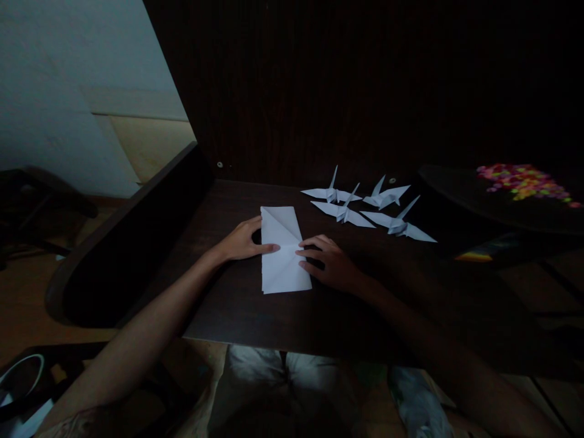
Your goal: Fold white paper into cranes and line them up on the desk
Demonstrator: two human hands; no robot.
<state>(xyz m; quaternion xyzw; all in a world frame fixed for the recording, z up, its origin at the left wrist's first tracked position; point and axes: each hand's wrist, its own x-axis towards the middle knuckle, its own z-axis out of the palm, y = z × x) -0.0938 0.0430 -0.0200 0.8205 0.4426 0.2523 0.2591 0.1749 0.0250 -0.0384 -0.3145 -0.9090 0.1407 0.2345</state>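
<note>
A white sheet of paper (283, 267), folded into an upright rectangle with diagonal creases, lies on the dark wooden tabletop in front of me. My left hand (241, 241) grips its left edge, thumb on top and the other fingers partly hidden at or behind the edge. On the opposite side, my right hand (332, 263) touches the right edge with its fingertips, fingers spread apart. Several folded white paper cranes stand beyond my right hand, among them a front right crane (396, 227) and a back left crane (331, 193).
A dark upright panel (292, 91) rises behind the tabletop (237, 316). A raised dark side board (123, 243) borders it at left. Colourful small flowers or beads (524, 182) sit on a dark round surface at right. Stools or chairs are dimly visible at left.
</note>
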